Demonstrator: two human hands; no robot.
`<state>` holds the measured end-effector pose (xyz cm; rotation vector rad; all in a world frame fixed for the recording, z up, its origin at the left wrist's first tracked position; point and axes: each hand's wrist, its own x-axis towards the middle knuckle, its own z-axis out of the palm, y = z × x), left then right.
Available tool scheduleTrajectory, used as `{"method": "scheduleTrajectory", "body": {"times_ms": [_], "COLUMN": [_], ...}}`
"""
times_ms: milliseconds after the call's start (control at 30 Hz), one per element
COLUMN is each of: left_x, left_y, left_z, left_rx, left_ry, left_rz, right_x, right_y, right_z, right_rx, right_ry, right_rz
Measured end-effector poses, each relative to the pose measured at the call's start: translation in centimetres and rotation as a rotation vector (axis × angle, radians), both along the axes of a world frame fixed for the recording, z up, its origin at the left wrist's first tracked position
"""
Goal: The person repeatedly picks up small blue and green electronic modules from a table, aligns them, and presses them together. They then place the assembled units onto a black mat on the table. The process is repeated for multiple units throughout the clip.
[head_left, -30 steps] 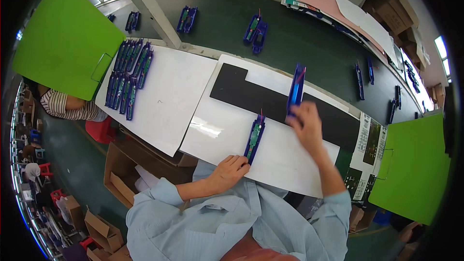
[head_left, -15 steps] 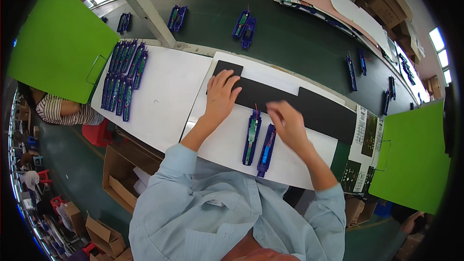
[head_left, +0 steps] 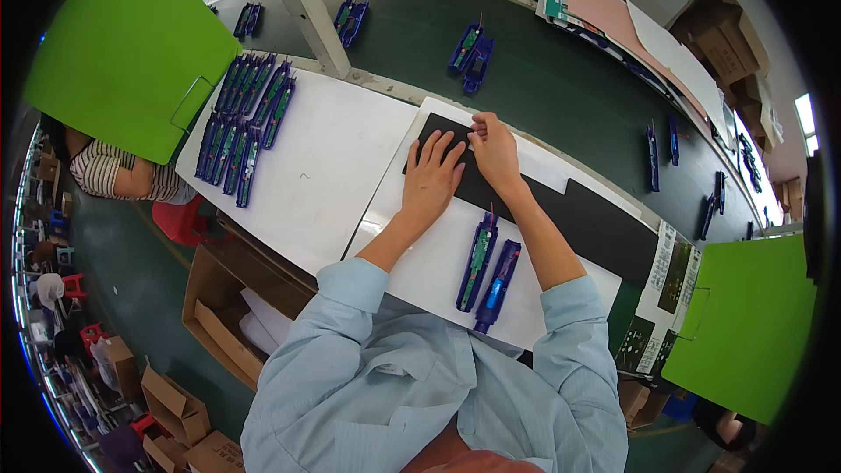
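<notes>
My left hand (head_left: 432, 180) lies with its fingers spread on the left end of a black sheet (head_left: 604, 223) with a stepped far edge. Just to its right, my right hand (head_left: 495, 153) is at the sheet's far edge with fingers curled together; whatever they may pinch is hidden. Nearer my body, two long blue casing halves rest side by side on the white board. The left casing half (head_left: 477, 263) carries a green circuit board with a thin wire at its far end. In the right casing half (head_left: 498, 287) there is a bright blue part.
Several blue casings with circuit boards (head_left: 232, 153) stand in rows on the white table at left. Beyond the table's raised edge, a dark green belt (head_left: 561, 92) carries more casings. Green panels (head_left: 114, 52) flank the table, and a metal post (head_left: 302, 9) rises behind it.
My right hand has moved left and away from me, from above the casing halves to beside my left hand. Its fingers have curled. The left hand stays on the black sheet; the view has shifted.
</notes>
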<state>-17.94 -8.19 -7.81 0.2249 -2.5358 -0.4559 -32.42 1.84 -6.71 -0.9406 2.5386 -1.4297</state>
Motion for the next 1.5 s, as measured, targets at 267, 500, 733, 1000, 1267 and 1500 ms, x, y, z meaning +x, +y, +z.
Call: {"method": "scheduleTrajectory", "body": {"times_ms": [267, 500, 733, 1000, 1267, 1500], "left_x": [-0.6, -0.4, 8.7, 19.2, 19.0, 18.8], "left_y": [0.2, 0.0, 5.4, 13.3, 13.4, 13.5], "left_z": [0.4, 0.4, 6.0, 4.6, 4.4, 4.2], "left_rx": [0.0, 0.01, 0.229, 0.112, 0.056, 0.064], "left_ry": [-0.01, 0.004, 0.034, -0.178, -0.18, -0.174], "left_rz": [0.005, 0.006, -0.254, -0.596, -0.588, -0.597], "right_x": [-1.3, 0.1, 7.9, 15.8, 17.3, 18.1], "right_y": [-0.4, 3.0, 20.8, 22.9, 22.0, 21.8], "right_z": [-1.2, 3.2, 9.2, 7.0, 6.4, 6.4], "right_rx": [-0.106, -0.231, -0.134, -0.055, -0.044, -0.062], "right_ry": [-0.195, -0.163, -0.739, -0.798, -0.786, -0.727], "right_rz": [-0.046, -0.053, 0.035, 0.057, 0.037, 0.004]}}
